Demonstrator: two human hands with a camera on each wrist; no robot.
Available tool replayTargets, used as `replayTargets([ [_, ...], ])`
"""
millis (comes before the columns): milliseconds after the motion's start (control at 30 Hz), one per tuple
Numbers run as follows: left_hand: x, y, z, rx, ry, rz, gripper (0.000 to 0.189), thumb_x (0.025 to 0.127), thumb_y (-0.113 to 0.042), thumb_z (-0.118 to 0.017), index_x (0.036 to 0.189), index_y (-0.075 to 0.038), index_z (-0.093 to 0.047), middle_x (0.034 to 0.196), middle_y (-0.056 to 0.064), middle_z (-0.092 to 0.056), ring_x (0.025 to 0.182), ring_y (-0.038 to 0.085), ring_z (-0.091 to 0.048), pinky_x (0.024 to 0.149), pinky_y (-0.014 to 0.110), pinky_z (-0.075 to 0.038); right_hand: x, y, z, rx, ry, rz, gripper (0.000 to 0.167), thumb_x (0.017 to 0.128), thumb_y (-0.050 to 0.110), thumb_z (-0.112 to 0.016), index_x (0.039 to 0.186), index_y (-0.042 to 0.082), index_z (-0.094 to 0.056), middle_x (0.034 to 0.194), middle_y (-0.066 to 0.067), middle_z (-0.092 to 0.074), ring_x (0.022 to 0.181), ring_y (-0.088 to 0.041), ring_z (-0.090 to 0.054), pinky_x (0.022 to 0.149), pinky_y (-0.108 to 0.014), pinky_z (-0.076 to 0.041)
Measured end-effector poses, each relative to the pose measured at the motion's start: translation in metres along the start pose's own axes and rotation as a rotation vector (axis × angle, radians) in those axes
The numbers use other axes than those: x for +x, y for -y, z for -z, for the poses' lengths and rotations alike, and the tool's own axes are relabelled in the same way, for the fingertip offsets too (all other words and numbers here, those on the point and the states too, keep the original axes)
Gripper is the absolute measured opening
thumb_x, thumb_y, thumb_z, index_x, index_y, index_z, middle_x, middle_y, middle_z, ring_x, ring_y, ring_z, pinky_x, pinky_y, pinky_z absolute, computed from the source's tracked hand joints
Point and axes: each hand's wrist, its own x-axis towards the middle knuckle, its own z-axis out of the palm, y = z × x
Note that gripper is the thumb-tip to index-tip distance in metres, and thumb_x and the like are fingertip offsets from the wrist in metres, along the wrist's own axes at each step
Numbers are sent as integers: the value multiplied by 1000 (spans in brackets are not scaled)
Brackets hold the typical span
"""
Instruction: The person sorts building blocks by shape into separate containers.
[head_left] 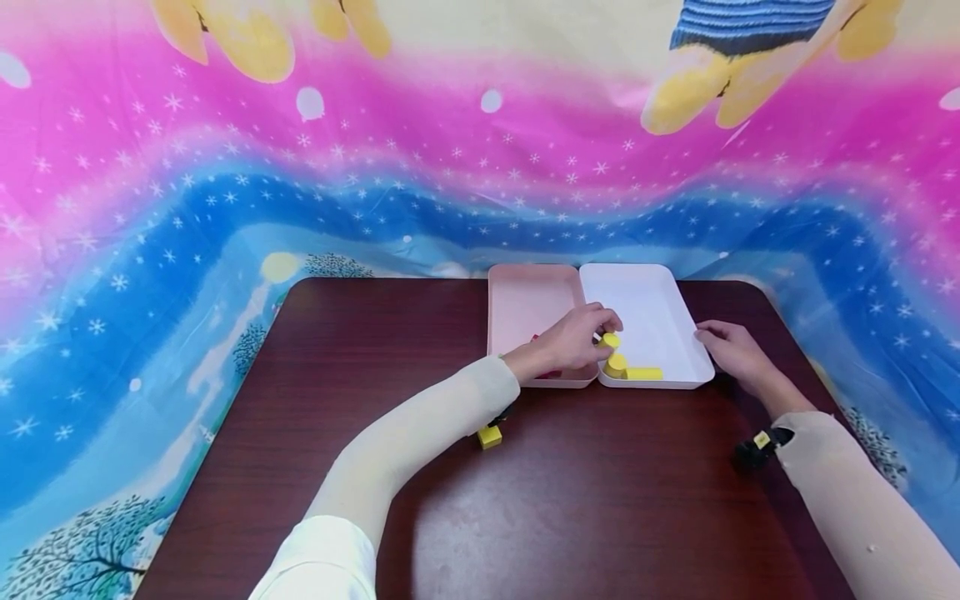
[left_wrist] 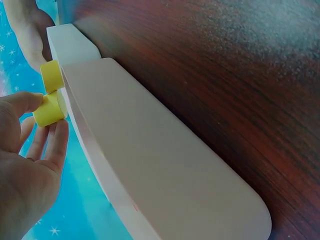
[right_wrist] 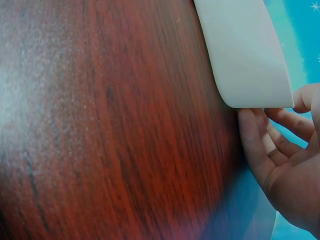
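My left hand point(head_left: 573, 337) pinches a short yellow cylinder block point(left_wrist: 50, 109) between thumb and fingers, over the near left corner of the white tray point(head_left: 637, 308). Close against it, a second yellow cylinder point(head_left: 617, 367) stands in that corner. Lying beside this one, along the tray's near wall, is a longer yellow block point(head_left: 645, 373). At the tray's right side my right hand point(head_left: 735, 354) holds the edge, with the thumb at the rim and the fingers against the outer wall point(right_wrist: 250, 65).
A pink tray point(head_left: 528, 287) adjoins the white tray on the left; red pieces point(head_left: 551, 375) in it are partly hidden by my left hand. Below my left forearm a yellow block point(head_left: 490, 437) lies on the dark wooden table point(head_left: 585, 500). A patterned cloth point(head_left: 450, 183) hangs behind.
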Motion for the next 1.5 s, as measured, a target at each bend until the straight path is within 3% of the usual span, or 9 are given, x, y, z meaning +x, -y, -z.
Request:
replayTargets([
  [267,-1,2,0,-9,13,-2,37,99,-13,-74,134,-3,-64,121,7,-63,111,12,-62,91,10,-51,-1,1,-2,-4,8,-3,63,115,41,-37,152,-10,-43,141,-34,-53,96,-16,-67,73,-29,-61],
  [467,-5,2,8,9,-14,-20,36,99,-12,-74,132,-1,-65,123,12,-65,111,14,-63,87,7,-49,0,1,-1,-14,5,-4,63,115,42,-36,151,-8,-45,141,-33,-54,97,-19,-66,74,-30,-60],
  [567,-9,1,13,-5,-3,-19,37,98,-12,-74,133,-1,-65,124,11,-65,113,16,-64,91,12,-52,1,1,-1,-20,2,-4,63,115,42,-36,151,-8,-45,140,-32,-54,97,-20,-66,73,-30,-60],
  [767,-24,-5,27,8,23,-14,39,99,-15,-75,135,-5,-65,129,9,-66,118,17,-64,101,18,-50,1,1,-1,-19,-2,-14,64,115,44,-36,152,-7,-45,141,-32,-54,98,-22,-66,73,-29,-60],
  [900,-36,-6,36,31,17,-5,37,99,-18,-75,135,-10,-65,132,6,-66,118,15,-64,102,19,-50,1,1,-1,-16,0,-15,64,115,44,-36,152,-8,-44,141,-32,-54,98,-22,-67,73,-29,-60],
  [1033,-47,-6,44,31,14,-19,39,99,-20,-76,135,-8,-66,132,7,-66,117,14,-64,102,26,-54,0,1,-1,-21,0,-16,64,115,43,-36,152,-8,-44,143,-33,-52,100,-24,-66,73,-29,-60],
  [1500,-88,-7,65,44,33,-78,43,96,-25,-80,134,-10,-67,123,-2,-64,112,7,-63,94,19,-55,-2,4,-2,-33,10,-27,67,115,44,-35,155,-9,-40,147,-34,-49,112,-38,-61,74,-27,-59],
])
